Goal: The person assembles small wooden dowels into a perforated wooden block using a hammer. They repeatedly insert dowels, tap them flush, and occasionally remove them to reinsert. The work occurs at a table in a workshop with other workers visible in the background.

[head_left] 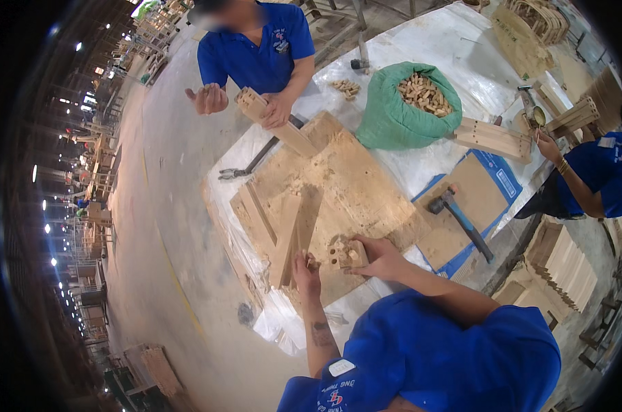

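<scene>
My right hand (381, 258) grips wooden pieces (352, 255) bundled together, their drilled ends turned up toward me. Round holes show in those ends, and a dowel seems to stand in at least one. Just left of them, my left hand (307, 276) is closed, with what look like small wooden dowels (311, 260) at its fingertips. Long wooden bars (287, 240) lie beside my left hand on a worn, dusty board (355, 175).
A green sack (379, 103) full of dowels stands beyond the board. A mallet (465, 223) lies on cardboard at right; pincers (235, 173) lie at left. A co-worker opposite holds wooden pieces (283, 127); another co-worker (595, 172) works at right.
</scene>
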Tool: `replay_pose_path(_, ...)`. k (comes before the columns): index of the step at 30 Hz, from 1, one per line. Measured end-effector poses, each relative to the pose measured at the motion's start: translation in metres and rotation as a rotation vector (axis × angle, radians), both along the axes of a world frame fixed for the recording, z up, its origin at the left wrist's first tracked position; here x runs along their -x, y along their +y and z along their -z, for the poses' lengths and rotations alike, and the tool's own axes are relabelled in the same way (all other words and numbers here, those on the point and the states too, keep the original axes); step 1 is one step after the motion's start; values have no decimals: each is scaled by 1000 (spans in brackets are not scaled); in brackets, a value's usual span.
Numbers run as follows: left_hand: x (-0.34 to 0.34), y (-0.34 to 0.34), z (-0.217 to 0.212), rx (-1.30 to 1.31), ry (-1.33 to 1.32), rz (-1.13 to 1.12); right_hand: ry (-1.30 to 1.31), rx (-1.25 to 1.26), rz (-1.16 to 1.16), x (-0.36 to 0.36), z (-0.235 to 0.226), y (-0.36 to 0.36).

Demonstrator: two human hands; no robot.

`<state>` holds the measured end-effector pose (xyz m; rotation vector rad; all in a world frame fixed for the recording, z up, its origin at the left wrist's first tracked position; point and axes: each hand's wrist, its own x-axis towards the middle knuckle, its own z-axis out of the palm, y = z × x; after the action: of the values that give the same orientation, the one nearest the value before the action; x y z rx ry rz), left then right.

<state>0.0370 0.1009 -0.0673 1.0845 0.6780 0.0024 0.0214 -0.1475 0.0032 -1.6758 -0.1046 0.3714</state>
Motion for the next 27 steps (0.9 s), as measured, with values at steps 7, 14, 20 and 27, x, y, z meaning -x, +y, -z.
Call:
replay_pose_path(7,-15,17,-4,558,-107,-209,-16,-349,87,5,20,10)
replay_pose_path(14,0,-5,11,1020,-213,7,99,-405,19,2,13,10)
replay_pose_path(20,5,-36,-7,635,-86,36,111,-305,14,2,4,6)
replay_pose_path(27,2,-27,-79,176,-164,271,36,-318,12,0,7,8)
